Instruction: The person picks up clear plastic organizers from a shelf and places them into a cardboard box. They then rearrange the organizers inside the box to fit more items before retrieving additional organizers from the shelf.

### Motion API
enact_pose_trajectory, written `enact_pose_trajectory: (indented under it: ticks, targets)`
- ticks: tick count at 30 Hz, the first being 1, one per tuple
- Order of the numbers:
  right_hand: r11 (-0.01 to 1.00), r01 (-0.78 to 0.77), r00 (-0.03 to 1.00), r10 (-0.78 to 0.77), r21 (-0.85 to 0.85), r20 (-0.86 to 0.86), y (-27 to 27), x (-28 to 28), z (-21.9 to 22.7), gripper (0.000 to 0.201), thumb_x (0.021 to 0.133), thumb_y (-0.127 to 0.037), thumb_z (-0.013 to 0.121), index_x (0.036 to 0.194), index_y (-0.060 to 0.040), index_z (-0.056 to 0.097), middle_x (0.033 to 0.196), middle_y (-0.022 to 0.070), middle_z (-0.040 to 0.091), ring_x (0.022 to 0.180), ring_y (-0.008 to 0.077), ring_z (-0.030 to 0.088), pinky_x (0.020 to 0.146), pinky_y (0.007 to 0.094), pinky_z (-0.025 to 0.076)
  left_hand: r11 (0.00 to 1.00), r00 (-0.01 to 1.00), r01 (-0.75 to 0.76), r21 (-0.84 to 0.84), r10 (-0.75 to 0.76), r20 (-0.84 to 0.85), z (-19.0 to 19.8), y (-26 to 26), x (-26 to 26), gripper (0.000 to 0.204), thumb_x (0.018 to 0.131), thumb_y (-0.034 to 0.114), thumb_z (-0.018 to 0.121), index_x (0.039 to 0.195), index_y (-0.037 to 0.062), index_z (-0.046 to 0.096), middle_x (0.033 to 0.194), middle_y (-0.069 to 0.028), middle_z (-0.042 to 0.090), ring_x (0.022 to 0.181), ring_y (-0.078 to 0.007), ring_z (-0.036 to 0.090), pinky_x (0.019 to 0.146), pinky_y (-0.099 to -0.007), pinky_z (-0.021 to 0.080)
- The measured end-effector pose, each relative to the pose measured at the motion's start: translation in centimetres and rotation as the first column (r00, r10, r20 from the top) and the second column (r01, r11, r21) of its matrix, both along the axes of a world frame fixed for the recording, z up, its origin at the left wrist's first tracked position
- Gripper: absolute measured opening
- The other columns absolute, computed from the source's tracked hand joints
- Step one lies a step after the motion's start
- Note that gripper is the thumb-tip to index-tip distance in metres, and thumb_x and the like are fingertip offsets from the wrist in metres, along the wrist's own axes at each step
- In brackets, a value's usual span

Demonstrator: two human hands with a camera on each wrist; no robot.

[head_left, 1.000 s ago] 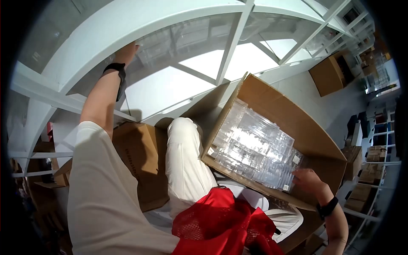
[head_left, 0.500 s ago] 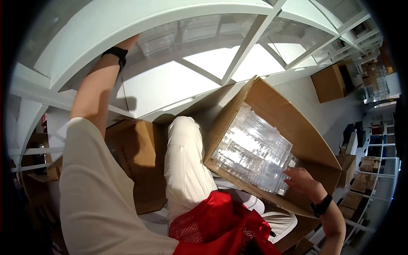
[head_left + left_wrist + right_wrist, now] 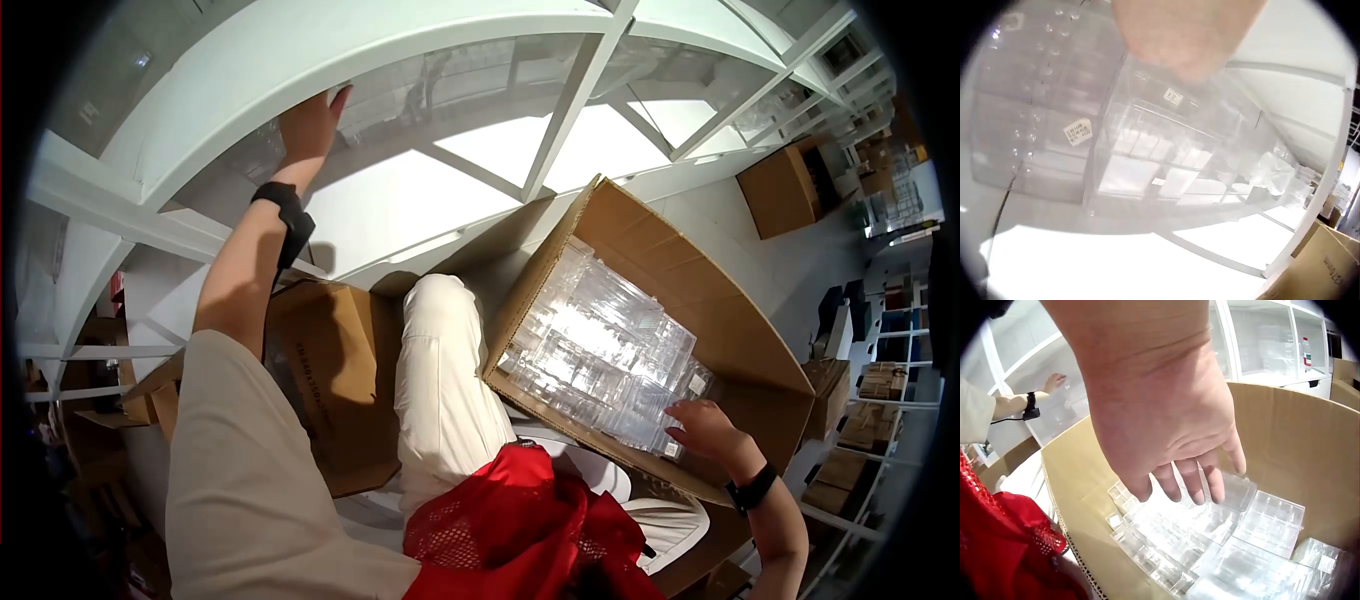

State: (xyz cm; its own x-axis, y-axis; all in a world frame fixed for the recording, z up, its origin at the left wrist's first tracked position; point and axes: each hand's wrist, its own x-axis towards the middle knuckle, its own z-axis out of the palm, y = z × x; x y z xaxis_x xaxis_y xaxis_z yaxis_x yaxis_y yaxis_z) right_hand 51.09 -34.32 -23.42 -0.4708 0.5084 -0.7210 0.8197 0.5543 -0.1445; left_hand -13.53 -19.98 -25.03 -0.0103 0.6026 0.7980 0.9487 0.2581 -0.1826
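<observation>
My left hand (image 3: 310, 132) reaches into a white shelf compartment, its fingers loosely extended. In the left wrist view this hand (image 3: 1188, 34) is at the top, close in front of clear plastic cases (image 3: 1160, 134) with small white labels, standing upright on the shelf. My right hand (image 3: 705, 425) hovers at the near right side of an open cardboard box (image 3: 690, 255). Palm and relaxed fingers of the right hand (image 3: 1160, 431) show in the right wrist view, holding nothing. Beneath it, several clear plastic organizer cases (image 3: 610, 340) fill much of the box.
White shelf posts and rails (image 3: 575, 110) frame the compartment around the left arm. Beside the person's leg stands another cardboard box (image 3: 340, 390). A further cardboard box (image 3: 780, 195) sits on the floor farther off. A bottle (image 3: 1306, 353) stands on a shelf.
My left hand went deeper behind the shelf rail half a second ago and has since come partly back out, so more of it shows. The right hand stays over the box, shifted slightly left.
</observation>
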Motion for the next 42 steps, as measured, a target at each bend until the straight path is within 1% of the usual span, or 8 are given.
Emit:
enact_pose_trajectory:
  ticks: [7,10,13,16,21,25,35,42]
  targets:
    - [0.992,0.009,0.867,0.057,0.129,-0.495,4.8,-10.3,2.0,0.036,0.082,-0.022,0.057,0.110,-0.0005,0.050,0.103,0.0184,0.055,0.089,0.0373,0.055,0.076,0.0412,0.046,0.958,0.779,0.135,0.253,-0.260,0.571,-1.2,-2.3,2.9,0.047,0.074,0.032,0.069,0.111,0.0077,0.053,0.104,-0.0116,0.055,0.092,-0.0250,0.052,0.079,-0.0375,0.042]
    - [0.991,0.074,0.671,0.030,0.107,-0.741,8.0,-19.8,1.9,0.048,0.084,-0.023,0.056,0.123,-0.0019,0.038,0.119,0.0196,0.044,0.102,0.0351,0.051,0.084,0.0391,0.044,0.866,0.826,-0.169,0.471,-0.136,0.547,-4.9,-1.0,2.5,0.069,0.072,0.038,0.070,0.128,0.0105,0.038,0.123,-0.0116,0.043,0.102,-0.0246,0.046,0.085,-0.0394,0.038]
    - [0.929,0.285,0.304,-0.319,-0.234,-0.898,12.6,-30.7,-1.9,0.069,0.083,-0.030,0.059,0.133,0.0008,0.023,0.131,0.0246,0.032,0.119,0.0355,0.038,0.097,0.0366,0.034,0.932,0.091,-0.143,0.332,-0.322,0.942,-4.4,-1.0,4.0,0.080,0.072,0.036,0.070,0.131,-0.0003,0.031,0.136,-0.0184,0.031,0.124,-0.0289,0.032,0.099,-0.0368,0.028]
    - [0.507,0.276,0.013,-0.852,-0.817,-0.524,17.7,-39.5,-3.0,0.100,0.078,-0.046,0.061,0.138,-0.0049,-0.007,0.143,0.0237,0.003,0.130,0.0393,0.017,0.101,0.0523,0.025,0.943,-0.214,-0.096,0.318,-0.331,0.919,-4.9,-0.3,3.6,0.088,0.073,0.040,0.068,0.136,0.0010,0.022,0.140,-0.0163,0.025,0.129,-0.0269,0.026,0.104,-0.0355,0.023]
    - [0.358,0.087,-0.100,-0.926,-0.930,-0.365,20.4,-44.7,-3.2,0.092,0.082,-0.043,0.056,0.138,-0.0039,-0.006,0.143,0.0204,0.001,0.129,0.0404,0.016,0.101,0.0519,0.027,0.911,-0.393,-0.014,0.411,-0.383,0.836,-3.8,-1.8,5.1,0.082,0.079,0.030,0.064,0.140,0.0113,0.013,0.144,-0.0071,0.017,0.133,-0.0235,0.011,0.106,-0.0472,0.012]
    - [0.248,-0.040,-0.227,-0.946,-0.968,-0.233,20.3,-45.6,-4.4,0.070,0.089,-0.038,0.048,0.136,-0.0021,0.010,0.140,0.0195,0.015,0.122,0.0383,0.031,0.093,0.0426,0.039,0.853,-0.615,-0.017,0.521,-0.420,0.667,-4.1,-3.1,5.2,0.057,0.090,0.038,0.044,0.134,0.0071,0.027,0.136,-0.0087,0.031,0.126,-0.0243,0.029,0.104,-0.0454,0.021]
    - [0.085,-0.101,-0.403,-0.915,-0.991,-0.038,17.1,-45.1,-8.4,0.080,0.082,-0.032,0.062,0.138,-0.0166,0.008,0.131,0.0153,0.030,0.111,0.0313,0.040,0.078,0.0421,0.048,0.867,-0.668,0.114,0.486,-0.295,0.683,-4.8,-4.8,5.8,0.055,0.093,0.045,0.026,0.128,0.0033,0.034,0.125,-0.0119,0.045,0.115,-0.0255,0.043,0.098,-0.0401,0.031]
    - [0.108,0.010,-0.405,-0.909,-0.994,-0.103,16.2,-43.6,-10.1,0.066,0.085,-0.021,0.058,0.136,-0.0159,0.015,0.126,0.0078,0.035,0.114,0.0293,0.037,0.086,0.0455,0.041,0.869,-0.682,0.041,0.492,-0.336,0.650,-9.1,-5.3,6.2,0.049,0.089,0.029,0.048,0.130,0.0098,0.030,0.128,-0.0089,0.039,0.118,-0.0217,0.038,0.099,-0.0396,0.029]
